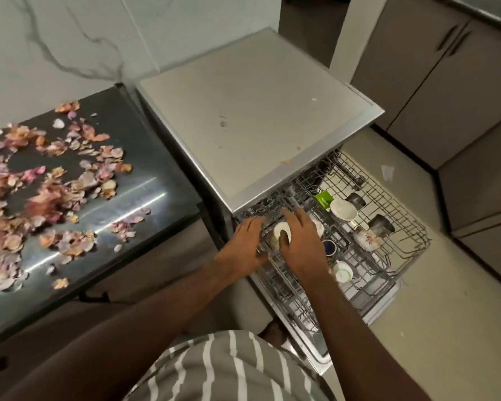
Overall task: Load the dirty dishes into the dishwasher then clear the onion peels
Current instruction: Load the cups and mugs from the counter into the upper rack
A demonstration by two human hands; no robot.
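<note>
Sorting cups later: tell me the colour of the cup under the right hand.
White cup, clearest in the head view, beneath the right hand.

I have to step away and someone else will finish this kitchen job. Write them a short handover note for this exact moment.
Left hand: rests on the pulled-out upper rack at its near left edge, fingers fairly straight.
Right hand: thumb and fingers around a white cup, setting it in the rack.
Already in the rack: white bowl, two steel tumblers, floral cup, dark blue cup, green item, another white cup.
Left to do: seat this cup, slide the rack in, close the dishwasher, then clear the onion peels, all still scattered on the dark counter.
</note>
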